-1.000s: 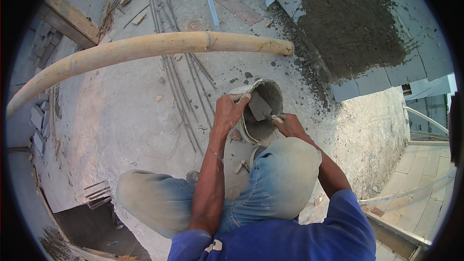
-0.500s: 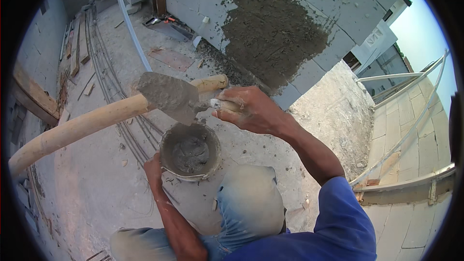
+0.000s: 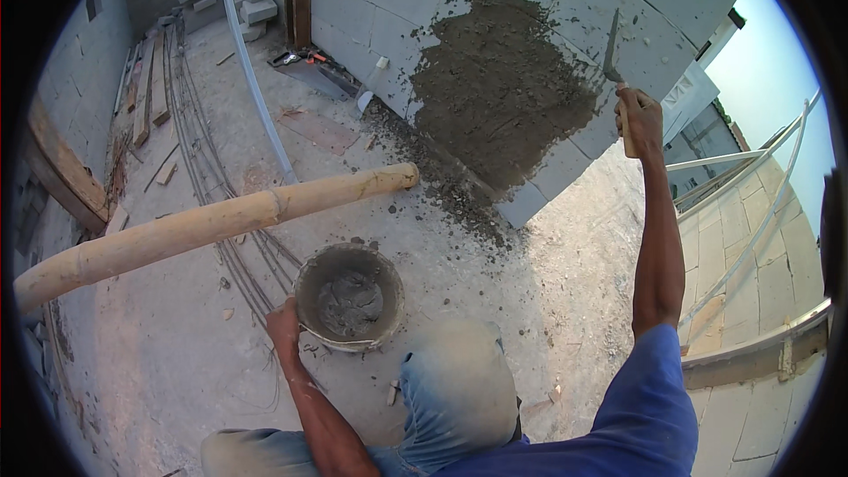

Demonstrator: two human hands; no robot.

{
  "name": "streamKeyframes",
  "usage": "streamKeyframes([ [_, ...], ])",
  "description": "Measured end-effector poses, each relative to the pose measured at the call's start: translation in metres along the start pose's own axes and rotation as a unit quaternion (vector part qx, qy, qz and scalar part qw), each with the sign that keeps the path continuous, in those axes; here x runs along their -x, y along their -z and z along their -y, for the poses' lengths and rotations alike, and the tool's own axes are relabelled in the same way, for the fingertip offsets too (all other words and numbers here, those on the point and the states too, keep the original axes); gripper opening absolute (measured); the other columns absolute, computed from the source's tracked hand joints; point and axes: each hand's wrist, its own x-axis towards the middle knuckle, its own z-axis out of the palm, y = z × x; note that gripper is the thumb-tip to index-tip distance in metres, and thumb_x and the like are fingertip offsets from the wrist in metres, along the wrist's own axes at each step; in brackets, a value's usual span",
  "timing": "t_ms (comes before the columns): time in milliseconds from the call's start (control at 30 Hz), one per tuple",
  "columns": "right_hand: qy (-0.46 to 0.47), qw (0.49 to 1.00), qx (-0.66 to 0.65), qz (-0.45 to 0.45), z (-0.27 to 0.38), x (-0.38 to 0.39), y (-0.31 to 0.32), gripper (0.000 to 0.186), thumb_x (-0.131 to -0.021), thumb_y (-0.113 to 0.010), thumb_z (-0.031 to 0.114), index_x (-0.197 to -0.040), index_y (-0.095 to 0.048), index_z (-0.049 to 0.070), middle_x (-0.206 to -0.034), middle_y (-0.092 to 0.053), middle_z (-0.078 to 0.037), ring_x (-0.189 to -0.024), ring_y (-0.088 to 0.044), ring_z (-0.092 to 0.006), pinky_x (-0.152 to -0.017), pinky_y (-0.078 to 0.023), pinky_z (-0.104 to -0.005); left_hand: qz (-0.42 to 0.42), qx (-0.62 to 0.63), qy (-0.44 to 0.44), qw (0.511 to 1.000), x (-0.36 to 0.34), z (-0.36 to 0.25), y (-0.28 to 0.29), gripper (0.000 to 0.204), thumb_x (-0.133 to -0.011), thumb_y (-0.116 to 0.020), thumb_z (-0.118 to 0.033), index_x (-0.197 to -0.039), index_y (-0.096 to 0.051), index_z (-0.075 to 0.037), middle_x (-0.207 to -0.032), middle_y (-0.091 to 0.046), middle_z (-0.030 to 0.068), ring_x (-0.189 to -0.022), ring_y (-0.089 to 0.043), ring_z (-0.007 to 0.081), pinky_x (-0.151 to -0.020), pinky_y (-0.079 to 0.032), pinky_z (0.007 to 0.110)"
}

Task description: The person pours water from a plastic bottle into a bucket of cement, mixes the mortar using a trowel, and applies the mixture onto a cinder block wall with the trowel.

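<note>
My right hand [image 3: 642,119] is wrapped round the handle of a trowel [image 3: 611,46], held up beside the right part of the block wall [image 3: 389,44]. The trowel's blade shows nearly edge-on and points upward. A wide patch of wet grey mortar [image 3: 503,79] covers the wall to the left of the blade. Low in front of me, my left hand [image 3: 283,329] grips the left rim of a bucket [image 3: 395,318]. Grey mortar lies in the bottom of that bucket. The fingers of the left hand are partly hidden.
A thick bamboo pole [image 3: 190,219] crosses from the left above the bucket. Long thin rods [image 3: 190,115] and wooden planks [image 3: 145,97] lie on the floor at left. Mortar crumbs [image 3: 442,172] line the wall's foot. Pale blocks [image 3: 256,9] are stacked at the back.
My right hand has swung right and upward with the trowel, from above the bucket to the wall. The mortar load seen on the blade before is no longer visible there. My left hand stays at the bucket.
</note>
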Motion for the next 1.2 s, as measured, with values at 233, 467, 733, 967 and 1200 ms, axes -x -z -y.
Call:
streamKeyframes([
  [233,-0.046,0.966,0.085,0.241,-0.022,0.029,-0.040,0.037,-0.091,-0.065,0.035,-0.081,-0.066,-0.001,-0.062,-0.056,-0.003,-0.050,-0.054,-0.0115,-0.046,-0.042,-0.0298,0.004,0.013,0.001,1.000,-0.003,0.009,0.010,0.052,-0.088,-0.062,-0.040,-0.086,-0.069,0.012,-0.067,-0.065,0.0159,-0.068,-0.060,0.0189,-0.069,-0.048,0.039],
  [467,0.093,0.915,0.285,0.271,-0.146,0.022,-0.113,0.039,-0.083,-0.067,0.036,-0.087,-0.074,-0.002,-0.075,-0.069,-0.021,-0.067,-0.068,-0.0286,-0.068,-0.053,-0.0411,-0.011,0.057,-0.005,0.998,0.009,0.009,0.001,0.053,-0.090,-0.062,-0.038,-0.078,-0.067,0.014,-0.064,-0.062,0.0095,-0.061,-0.055,0.0156,-0.061,-0.048,0.036],
  [733,-0.009,0.964,0.209,0.163,-0.057,0.005,-0.014,0.038,-0.088,-0.067,0.032,-0.080,-0.066,-0.005,-0.060,-0.056,-0.010,-0.057,-0.053,-0.0179,-0.059,-0.044,-0.0368,-0.003,0.039,0.007,0.999,0.010,0.007,0.011,0.053,-0.091,-0.063,-0.038,-0.074,-0.066,0.012,-0.062,-0.059,0.0077,-0.058,-0.055,0.0150,-0.056,-0.048,0.035],
  [967,0.119,0.899,0.420,0.020,0.014,0.039,0.036,0.036,-0.089,-0.067,0.034,-0.103,-0.072,0.001,-0.084,-0.069,-0.017,-0.074,-0.065,-0.0291,-0.076,-0.051,-0.0418,0.018,0.073,0.030,0.997,0.015,-0.017,0.011,0.051,-0.091,-0.064,-0.037,-0.080,-0.068,0.013,-0.069,-0.062,0.0087,-0.059,-0.058,0.0150,-0.054,-0.050,0.033],
  [1200,0.121,0.903,0.093,0.401,0.122,0.132,-0.038,0.032,-0.088,-0.075,0.032,-0.101,-0.074,0.002,-0.076,-0.069,-0.007,-0.064,-0.063,-0.0144,-0.059,-0.049,-0.0310,0.027,0.094,0.052,0.994,0.015,-0.010,0.018,0.050,-0.091,-0.064,-0.038,-0.090,-0.070,0.012,-0.077,-0.066,0.0101,-0.067,-0.064,0.0182,-0.058,-0.055,0.033],
])
